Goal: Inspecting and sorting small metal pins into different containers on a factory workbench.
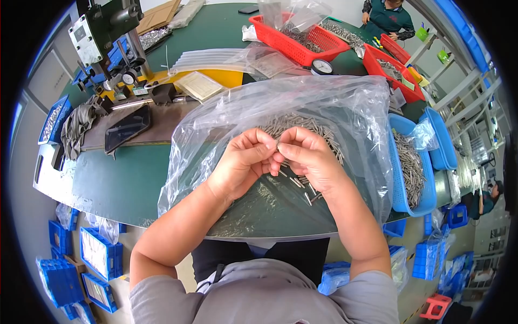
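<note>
My left hand (245, 162) and my right hand (307, 159) meet above a clear plastic bag (216, 135) spread over the green table. Fingertips of both are pinched together around a small metal pin (278, 146), mostly hidden by the fingers. Beneath and behind the hands lies a heap of short metal pins (324, 132) on the plastic. Several loose pins (307, 197) lie apart from the heap, just under my right hand.
A blue basket of metal pins (396, 181) stands at the right. Red baskets (299, 53) sit at the back. A press stand with a dial gauge (128, 78) and a dark phone (128, 128) are at the left. Another person (389, 19) is at the far right.
</note>
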The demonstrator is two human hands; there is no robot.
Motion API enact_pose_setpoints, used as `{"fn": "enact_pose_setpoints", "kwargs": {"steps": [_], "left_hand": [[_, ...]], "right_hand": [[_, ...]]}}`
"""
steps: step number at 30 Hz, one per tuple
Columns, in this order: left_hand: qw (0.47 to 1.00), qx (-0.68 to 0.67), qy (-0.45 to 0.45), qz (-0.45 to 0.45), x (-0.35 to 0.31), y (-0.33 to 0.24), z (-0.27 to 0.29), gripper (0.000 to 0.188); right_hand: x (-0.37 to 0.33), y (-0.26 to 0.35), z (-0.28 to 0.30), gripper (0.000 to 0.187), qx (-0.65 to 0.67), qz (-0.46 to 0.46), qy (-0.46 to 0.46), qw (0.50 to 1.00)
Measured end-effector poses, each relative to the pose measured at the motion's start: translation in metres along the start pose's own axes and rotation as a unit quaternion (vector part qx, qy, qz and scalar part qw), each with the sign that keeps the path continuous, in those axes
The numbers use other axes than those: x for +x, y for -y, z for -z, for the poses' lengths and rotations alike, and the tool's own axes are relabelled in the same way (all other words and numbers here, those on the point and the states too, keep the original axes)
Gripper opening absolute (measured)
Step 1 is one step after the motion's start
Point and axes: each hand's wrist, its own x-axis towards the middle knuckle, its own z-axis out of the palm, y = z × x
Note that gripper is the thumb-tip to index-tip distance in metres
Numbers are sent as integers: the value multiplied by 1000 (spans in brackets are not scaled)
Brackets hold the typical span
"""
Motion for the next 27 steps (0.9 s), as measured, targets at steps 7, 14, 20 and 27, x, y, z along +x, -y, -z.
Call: {"fn": "enact_pose_setpoints", "kwargs": {"steps": [7,14,20,27], "left_hand": [[999,30,-43,-8,6,1,-2,3],[998,52,-27,-36,4,1,-3,5],[998,53,-7,-33,0,4,-4,4],[996,70,-32,-34,4,1,-8,4]], "right_hand": [[7,-19,5,10,-112,172,-21,978],[-35,44,8,11,-348,243,-278,862],[-100,89,91,7,-587,212,-449,640],[-149,87,187,18,-637,113,-458,610]]}}
